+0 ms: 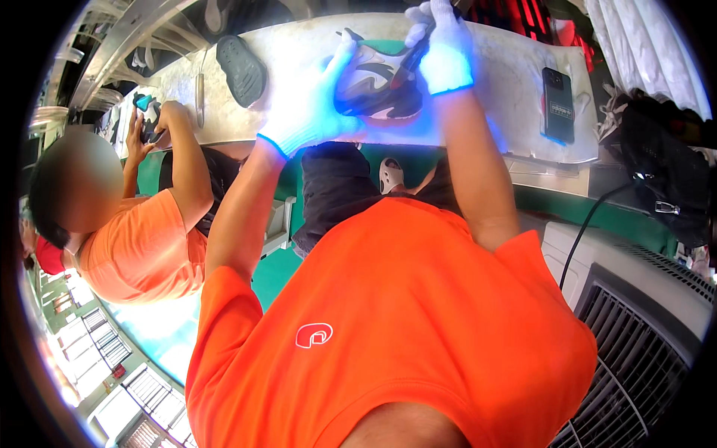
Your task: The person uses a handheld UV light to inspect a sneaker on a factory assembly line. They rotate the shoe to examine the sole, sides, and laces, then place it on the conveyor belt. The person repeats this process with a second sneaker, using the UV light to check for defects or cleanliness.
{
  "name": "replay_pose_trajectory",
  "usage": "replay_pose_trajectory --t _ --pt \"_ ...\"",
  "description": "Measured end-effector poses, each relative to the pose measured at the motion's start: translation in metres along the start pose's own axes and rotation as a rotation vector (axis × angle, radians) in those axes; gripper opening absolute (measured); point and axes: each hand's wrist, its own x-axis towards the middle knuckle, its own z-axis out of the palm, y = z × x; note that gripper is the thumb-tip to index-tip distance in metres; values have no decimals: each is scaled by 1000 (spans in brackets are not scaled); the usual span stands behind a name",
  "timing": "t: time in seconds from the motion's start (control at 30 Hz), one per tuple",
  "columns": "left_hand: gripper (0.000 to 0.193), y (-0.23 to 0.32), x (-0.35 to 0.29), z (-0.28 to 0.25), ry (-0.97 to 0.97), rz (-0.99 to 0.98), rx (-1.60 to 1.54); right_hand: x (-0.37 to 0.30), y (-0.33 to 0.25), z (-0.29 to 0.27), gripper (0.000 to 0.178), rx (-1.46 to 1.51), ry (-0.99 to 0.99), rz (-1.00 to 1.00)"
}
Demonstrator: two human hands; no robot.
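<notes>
A grey, white and black shoe upper (366,81) with a green patch at its far side sits over the bench in front of me. My left hand (308,104), in a white glove lit blue, grips its left side; the thumb points up along the edge and the other fingers are washed out by glare. At the shoe's right side, my gloved right hand (445,46) is closed on a dark, narrow piece with red on it. Whether that piece is part of the shoe or separate, I cannot tell. Left of my left hand lies a dark shoe sole (242,72).
The pale worktop (515,75) carries a phone (557,106) at right and a thin stick-like tool (199,99) at left. A co-worker in orange (146,246) handles a shoe at left. A black bag (657,168) hangs right, above a grilled fan unit (635,351).
</notes>
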Motion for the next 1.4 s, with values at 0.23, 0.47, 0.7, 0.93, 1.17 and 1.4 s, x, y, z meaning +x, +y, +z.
replay_pose_trajectory --t 0.23,0.47,0.7,0.93,1.17,1.4 --pt "135 7 8 14 23 35 161 -43 19 15 56 254 -144 -109" --pt "122 25 24 24 70 71 213 -33 20 -11 59 502 -375 108" --pt "114 22 21 26 64 82 98 2 0 -20 52 275 -187 217" --pt "115 38 15 17 92 63 158 18 5 -41 54 325 -270 366" --pt "114 34 9 23 178 112 96 40 -40 -122 52 -1172 -27 -246" --pt "108 35 -8 37 349 146 161 -60 -19 -111 112 -1156 -295 -409"
